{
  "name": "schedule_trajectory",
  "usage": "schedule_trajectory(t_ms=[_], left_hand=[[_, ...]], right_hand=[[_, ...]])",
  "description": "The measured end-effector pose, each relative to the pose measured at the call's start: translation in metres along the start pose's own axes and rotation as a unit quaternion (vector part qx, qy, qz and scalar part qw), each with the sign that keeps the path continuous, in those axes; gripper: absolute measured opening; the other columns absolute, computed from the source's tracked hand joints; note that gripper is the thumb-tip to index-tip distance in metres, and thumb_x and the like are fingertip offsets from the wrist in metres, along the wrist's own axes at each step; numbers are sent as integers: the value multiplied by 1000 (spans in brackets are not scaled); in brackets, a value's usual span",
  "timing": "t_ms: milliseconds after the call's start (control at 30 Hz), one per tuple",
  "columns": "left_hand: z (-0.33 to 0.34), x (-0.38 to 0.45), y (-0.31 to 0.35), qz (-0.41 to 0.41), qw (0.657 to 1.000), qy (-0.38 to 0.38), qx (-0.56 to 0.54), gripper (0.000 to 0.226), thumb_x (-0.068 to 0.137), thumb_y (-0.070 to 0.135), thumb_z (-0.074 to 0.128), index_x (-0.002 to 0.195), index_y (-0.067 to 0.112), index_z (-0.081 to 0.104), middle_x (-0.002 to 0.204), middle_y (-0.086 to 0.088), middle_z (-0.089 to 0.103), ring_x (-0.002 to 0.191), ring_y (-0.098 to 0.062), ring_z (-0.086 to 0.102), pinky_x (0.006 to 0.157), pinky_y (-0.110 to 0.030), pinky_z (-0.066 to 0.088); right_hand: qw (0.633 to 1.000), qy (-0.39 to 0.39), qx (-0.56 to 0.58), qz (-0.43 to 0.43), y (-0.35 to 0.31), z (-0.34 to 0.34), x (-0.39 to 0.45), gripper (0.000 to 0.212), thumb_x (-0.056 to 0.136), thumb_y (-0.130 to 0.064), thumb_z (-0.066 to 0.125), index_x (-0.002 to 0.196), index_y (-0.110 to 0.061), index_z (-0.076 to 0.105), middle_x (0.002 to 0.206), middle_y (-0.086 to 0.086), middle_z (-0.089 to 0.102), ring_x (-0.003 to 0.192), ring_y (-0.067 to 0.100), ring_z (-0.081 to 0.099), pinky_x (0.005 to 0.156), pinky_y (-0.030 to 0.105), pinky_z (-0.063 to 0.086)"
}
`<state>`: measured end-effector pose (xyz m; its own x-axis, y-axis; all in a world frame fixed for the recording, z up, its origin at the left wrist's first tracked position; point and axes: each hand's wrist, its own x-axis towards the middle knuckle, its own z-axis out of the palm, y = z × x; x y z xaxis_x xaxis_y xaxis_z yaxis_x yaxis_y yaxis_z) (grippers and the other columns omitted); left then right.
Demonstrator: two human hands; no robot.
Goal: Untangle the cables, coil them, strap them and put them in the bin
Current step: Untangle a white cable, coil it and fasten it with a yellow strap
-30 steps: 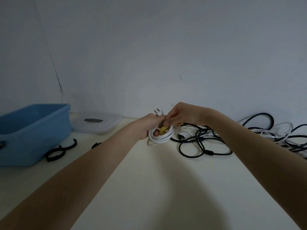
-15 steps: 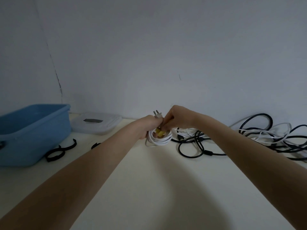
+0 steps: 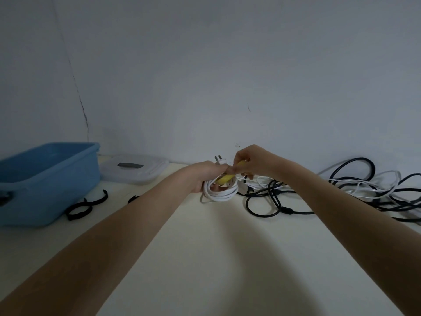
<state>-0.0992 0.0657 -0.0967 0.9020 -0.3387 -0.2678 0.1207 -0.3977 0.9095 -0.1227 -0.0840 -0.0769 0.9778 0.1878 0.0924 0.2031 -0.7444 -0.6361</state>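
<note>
The left hand [image 3: 205,174] grips a white cable coil [image 3: 219,190] just above the desk [image 3: 205,258]. The right hand [image 3: 252,159] pinches a yellow strap [image 3: 225,178] that goes across the coil. A plug [image 3: 219,159] sticks up behind the left hand. A pile of black and white cables [image 3: 364,188] lies to the right. The blue bin [image 3: 45,179] sits far left, with black straps [image 3: 86,205] beside it
</note>
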Motion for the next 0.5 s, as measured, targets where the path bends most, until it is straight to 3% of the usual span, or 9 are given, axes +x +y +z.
schedule_trajectory(t_ms=[133, 233, 500], left_hand=[[-3, -8, 2, -10, 998, -67, -11, 28, 92, 34, 58, 77, 10, 58, 55, 0, 59, 38, -9, 54, 37, -14, 40], [-4, -15, 5, -15, 994, -104, -16, 31, 91, 37, 59, 76, 10, 57, 48, 2, 59, 34, -8, 53, 33, -12, 38], [-2, -5, -2, -18, 996, -85, -8, 29, 89, 38, 62, 79, 11, 57, 54, 1, 59, 37, -9, 54, 37, -14, 41]], right_hand=[[987, -63, 146, 9, 5, -2, -6, 27, 88, -22, 64, 69, -10, 50, 68, 9, 59, 54, 12, 54, 50, 19, 40], [977, -97, 190, 27, 8, -3, -9, 26, 91, -19, 59, 71, -8, 47, 75, 13, 57, 57, 16, 55, 47, 19, 40], [986, -94, 130, 44, 8, 2, -6, 23, 90, -24, 60, 79, -6, 52, 75, 10, 62, 58, 18, 62, 49, 21, 48]])
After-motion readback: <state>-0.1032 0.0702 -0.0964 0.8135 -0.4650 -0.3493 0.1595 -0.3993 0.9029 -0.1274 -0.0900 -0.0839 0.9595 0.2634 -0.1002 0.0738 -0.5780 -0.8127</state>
